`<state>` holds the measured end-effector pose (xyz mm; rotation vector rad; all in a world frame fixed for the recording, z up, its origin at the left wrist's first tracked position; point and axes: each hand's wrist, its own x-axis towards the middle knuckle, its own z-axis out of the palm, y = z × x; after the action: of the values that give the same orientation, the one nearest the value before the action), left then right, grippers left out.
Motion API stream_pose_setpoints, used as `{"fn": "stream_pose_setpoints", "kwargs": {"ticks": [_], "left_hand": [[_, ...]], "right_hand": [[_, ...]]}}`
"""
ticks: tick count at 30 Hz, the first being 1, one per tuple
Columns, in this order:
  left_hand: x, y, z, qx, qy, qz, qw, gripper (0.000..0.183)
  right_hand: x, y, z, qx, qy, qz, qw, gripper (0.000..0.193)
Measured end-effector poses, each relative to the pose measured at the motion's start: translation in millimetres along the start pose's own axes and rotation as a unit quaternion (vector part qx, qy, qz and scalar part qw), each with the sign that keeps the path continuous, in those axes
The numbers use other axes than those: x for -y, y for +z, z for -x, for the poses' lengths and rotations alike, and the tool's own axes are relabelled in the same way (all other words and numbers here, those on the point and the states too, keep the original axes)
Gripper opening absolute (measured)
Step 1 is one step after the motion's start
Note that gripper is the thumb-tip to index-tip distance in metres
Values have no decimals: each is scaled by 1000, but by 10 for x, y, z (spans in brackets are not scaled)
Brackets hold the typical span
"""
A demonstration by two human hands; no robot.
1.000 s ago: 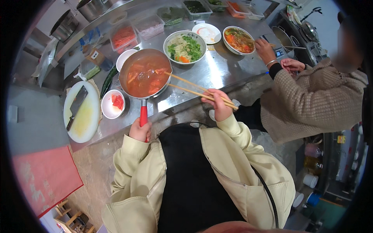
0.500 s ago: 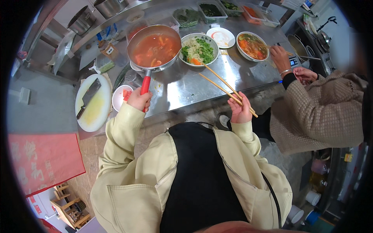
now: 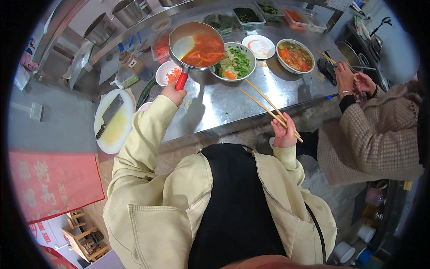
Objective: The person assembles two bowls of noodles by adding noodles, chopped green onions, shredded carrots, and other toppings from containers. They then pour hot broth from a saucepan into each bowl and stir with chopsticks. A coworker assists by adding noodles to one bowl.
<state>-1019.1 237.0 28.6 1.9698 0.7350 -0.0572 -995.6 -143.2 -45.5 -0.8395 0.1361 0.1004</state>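
A cook in a pale yellow jacket and black apron stands at a stainless steel counter (image 3: 224, 103). Nearest the body, the right hand (image 3: 284, 132) is closed loosely around the butt ends of a pair of long wooden chopsticks (image 3: 268, 107), which slant up and away over the counter edge, tips in the air short of the bowls. Farther out, the left hand (image 3: 172, 93) is wrapped tight round the red handle (image 3: 182, 80) of a small metal saucepan (image 3: 197, 42), tilted with its rim over a bowl of noodles and chopped greens (image 3: 233, 67); the red tomato broth has slid to the bowl side, baring pale metal opposite. Whether liquid is already crossing the lip cannot be told at this size. The pan likely handles heavy and sloshy, probably hot at the walls, so the sleeved handle is the safe hold; the chopsticks are light and stiff, best pinched near the thick ends. Beyond stand a small white plate (image 3: 260, 46) and a second filled bowl (image 3: 294, 54). At the left lie a cutting board with a cleaver (image 3: 112, 121) and a dish of red chopped garnish (image 3: 169, 72). A co-worker's hands (image 3: 354, 80) work at the right.
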Motion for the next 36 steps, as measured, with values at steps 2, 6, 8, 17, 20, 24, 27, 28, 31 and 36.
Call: {"fn": "stream_pose_setpoints", "kwargs": {"ticks": [2, 6, 8, 17, 20, 24, 27, 28, 31, 36], "left_hand": [[-31, 5, -50, -11, 13, -49, 999, 26], [-93, 23, -125, -25, 18, -107, 994, 30], [-109, 27, -183, -26, 13, -117, 993, 31], [-61, 15, -467, -75, 61, -213, 972, 37], [-109, 26, -507, -77, 61, -233, 968, 39], [-182, 44, -515, -82, 56, -241, 965, 40], [-202, 54, -509, -88, 78, -255, 960, 40], [-205, 60, -510, -91, 83, -267, 956, 40], [-199, 71, -538, -101, 102, -291, 946, 39], [-157, 86, -591, -117, 120, -301, 939, 35]], "right_hand": [[11, -21, -8, -13, 3, -4, 1000, 37], [35, -71, -25, -4, -4, -5, 1000, 38], [48, -95, -36, -2, -9, -8, 1000, 38], [64, -147, -74, -20, 0, -1, 1000, 38], [52, -156, -97, -15, -1, -3, 1000, 39], [27, -172, -117, -4, 3, -9, 1000, 38], [10, -187, -122, -1, 2, -6, 1000, 38], [12, -194, -126, -1, 5, -4, 1000, 38], [3, -210, -134, 0, 6, -3, 1000, 38], [-30, -221, -151, 0, 4, -6, 1000, 38]]}}
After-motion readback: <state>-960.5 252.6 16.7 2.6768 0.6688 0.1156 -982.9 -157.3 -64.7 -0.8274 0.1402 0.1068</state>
